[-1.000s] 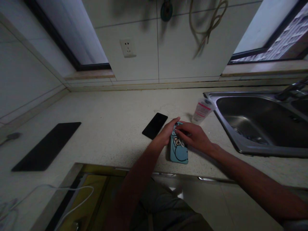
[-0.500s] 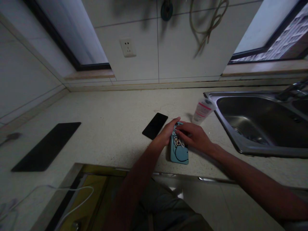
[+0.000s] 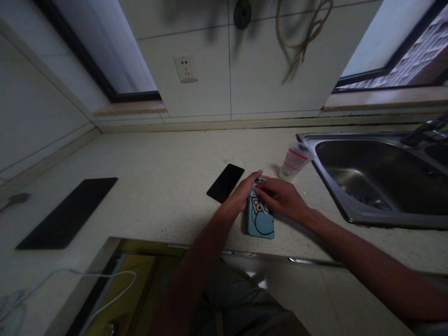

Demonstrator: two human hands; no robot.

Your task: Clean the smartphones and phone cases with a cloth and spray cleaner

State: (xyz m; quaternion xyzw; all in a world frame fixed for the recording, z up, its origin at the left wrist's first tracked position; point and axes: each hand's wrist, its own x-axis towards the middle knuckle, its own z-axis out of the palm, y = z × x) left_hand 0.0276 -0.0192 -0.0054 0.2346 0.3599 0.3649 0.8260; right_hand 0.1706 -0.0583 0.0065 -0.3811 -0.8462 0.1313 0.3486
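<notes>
A light blue phone case with a cartoon figure [image 3: 261,221] lies flat on the pale countertop [image 3: 157,186] near its front edge. My left hand [image 3: 242,192] curls round the case's left side and top corner, holding it down. My right hand [image 3: 284,200] rests on the upper part of the case, fingers pinched together on something small and whitish that I cannot make out. A black phone [image 3: 225,182] lies face down just left of my left hand.
A small white bottle with a pink label [image 3: 294,161] lies beside the steel sink [image 3: 371,179] at the right. A black flat slab [image 3: 68,212] lies at the left. A white cable [image 3: 87,282] hangs below the counter edge. A wall socket [image 3: 185,69] is above.
</notes>
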